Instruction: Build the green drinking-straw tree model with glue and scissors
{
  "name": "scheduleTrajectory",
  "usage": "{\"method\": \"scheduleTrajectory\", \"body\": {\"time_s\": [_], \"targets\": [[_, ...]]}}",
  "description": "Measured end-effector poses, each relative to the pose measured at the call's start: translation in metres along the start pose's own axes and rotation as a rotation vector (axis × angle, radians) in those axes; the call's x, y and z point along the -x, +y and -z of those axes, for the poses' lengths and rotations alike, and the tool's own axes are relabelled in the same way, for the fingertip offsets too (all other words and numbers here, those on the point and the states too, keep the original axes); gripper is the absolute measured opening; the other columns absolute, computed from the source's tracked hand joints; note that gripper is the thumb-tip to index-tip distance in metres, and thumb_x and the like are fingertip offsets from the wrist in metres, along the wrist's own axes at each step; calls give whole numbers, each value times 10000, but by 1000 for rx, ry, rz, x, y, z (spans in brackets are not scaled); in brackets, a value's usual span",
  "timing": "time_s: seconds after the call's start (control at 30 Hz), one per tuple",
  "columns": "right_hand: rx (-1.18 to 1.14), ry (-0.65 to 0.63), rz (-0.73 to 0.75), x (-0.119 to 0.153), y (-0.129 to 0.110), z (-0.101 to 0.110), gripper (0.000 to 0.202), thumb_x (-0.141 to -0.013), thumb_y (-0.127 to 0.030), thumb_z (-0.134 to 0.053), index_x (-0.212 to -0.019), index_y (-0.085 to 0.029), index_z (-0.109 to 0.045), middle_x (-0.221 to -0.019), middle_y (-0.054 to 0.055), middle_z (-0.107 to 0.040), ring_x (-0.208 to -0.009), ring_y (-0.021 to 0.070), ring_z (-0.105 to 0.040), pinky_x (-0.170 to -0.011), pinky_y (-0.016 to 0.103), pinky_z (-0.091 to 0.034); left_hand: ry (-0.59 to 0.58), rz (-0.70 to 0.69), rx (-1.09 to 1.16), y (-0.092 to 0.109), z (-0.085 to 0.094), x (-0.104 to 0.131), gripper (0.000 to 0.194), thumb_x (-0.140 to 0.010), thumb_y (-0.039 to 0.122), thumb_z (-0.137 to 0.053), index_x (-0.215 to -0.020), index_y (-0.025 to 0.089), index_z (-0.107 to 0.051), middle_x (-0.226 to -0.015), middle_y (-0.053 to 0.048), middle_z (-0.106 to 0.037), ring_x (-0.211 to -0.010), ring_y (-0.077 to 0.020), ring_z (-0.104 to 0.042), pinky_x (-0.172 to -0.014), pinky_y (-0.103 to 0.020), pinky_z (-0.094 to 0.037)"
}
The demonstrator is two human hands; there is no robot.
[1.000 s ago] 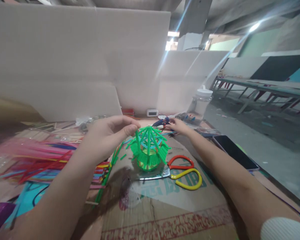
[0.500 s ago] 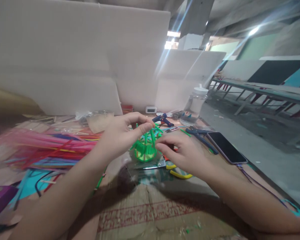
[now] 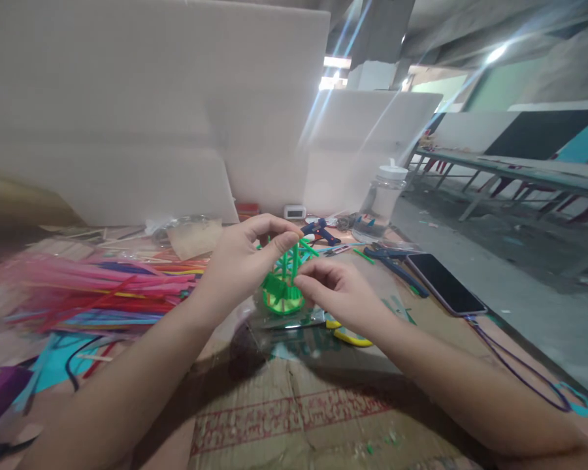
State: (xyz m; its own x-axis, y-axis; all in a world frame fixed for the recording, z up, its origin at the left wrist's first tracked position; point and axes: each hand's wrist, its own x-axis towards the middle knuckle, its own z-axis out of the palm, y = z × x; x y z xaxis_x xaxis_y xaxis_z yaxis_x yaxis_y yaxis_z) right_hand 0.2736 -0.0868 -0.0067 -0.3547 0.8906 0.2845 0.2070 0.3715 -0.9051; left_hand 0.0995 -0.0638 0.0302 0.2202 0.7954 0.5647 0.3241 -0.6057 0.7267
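Observation:
A small round green frame like a little basket, seemingly bent from pipe cleaners, stands on the work surface between my hands. Several upright green stems rise from its base, with a band of tight green coils on the near side. My left hand reaches over its top, thumb and forefinger pinching the upper end of an upright stem. Lower down on the right side, my right hand has its fingertips pinched against the green stems; exactly what lies between them is partly hidden. Beneath the right wrist sits a yellow-handled tool, partly covered.
Pink, red and blue pipe cleaners lie bundled on the left. A blue glue gun, a water bottle and a small white clock stand behind. Dark-handled pliers and a phone lie right. Printed cardboard covers the front.
My right hand has moved left, closer to the green frame's stems. The left hand keeps its pinch at the top. The coiled green band appears slightly turned, and the view has shifted a little.

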Motion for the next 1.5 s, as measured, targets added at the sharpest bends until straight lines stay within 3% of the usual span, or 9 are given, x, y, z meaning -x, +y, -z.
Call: {"method": "scheduleTrajectory", "body": {"time_s": [0.33, 0.5, 0.7, 0.97, 1.5], "targets": [[-180, -2, -42, -1, 4, -5, 214, -848, -360, -595, -721, -196, -544, -587, -60, -479, -515, 79, -424, -498, 222, -339, 30, -13, -18, -6, 0, 0, 248, -883, 429, -613, -903, 202, -712, -841, -29, -685, -793, -188, -600, -725, -300, -479], [-210, 118, -77, -3, 16, -6, 273, -868, -432, -579, -724, -207, -520, -556, -69, -453, -473, 81, -389, -465, 225, -315, 119, -105, -258, -24, 14, -15, 328, -952, 430, -504, -1150, 222, -661, -1166, -64, -669, -1016, -207, -602, -922, -337, -468], [-75, 90, -124, -4, 17, -7, 263, -862, -400, -586, -701, -196, -545, -540, -55, -494, -491, 89, -431, -486, 227, -328, -113, -63, -223, -47, 18, -28, 380, -942, 486, -490, -1088, 202, -697, -1117, -73, -706, -1067, -231, -624, -930, -352, -482], [-68, 58, -164, -10, 12, -3, 264, -837, -381, -578, -649, -200, -536, -461, -78, -425, -417, 76, -352, -420, 223, -240, -144, -83, -198, -41, 12, -23, 331, -931, 419, -528, -1066, 179, -713, -1077, -73, -724, -1018, -219, -646, -904, -326, -487], [131, 41, -96, -14, 16, -5, 221, -860, -309, -537, -682, -190, -593, -600, -39, -498, -543, 96, -421, -506, 238, -313, -52, -46, -300, -33, 4, -20, 270, -875, 428, -602, -957, 201, -723, -973, -39, -734, -930, -205, -656, -851, -310, -496]]}}
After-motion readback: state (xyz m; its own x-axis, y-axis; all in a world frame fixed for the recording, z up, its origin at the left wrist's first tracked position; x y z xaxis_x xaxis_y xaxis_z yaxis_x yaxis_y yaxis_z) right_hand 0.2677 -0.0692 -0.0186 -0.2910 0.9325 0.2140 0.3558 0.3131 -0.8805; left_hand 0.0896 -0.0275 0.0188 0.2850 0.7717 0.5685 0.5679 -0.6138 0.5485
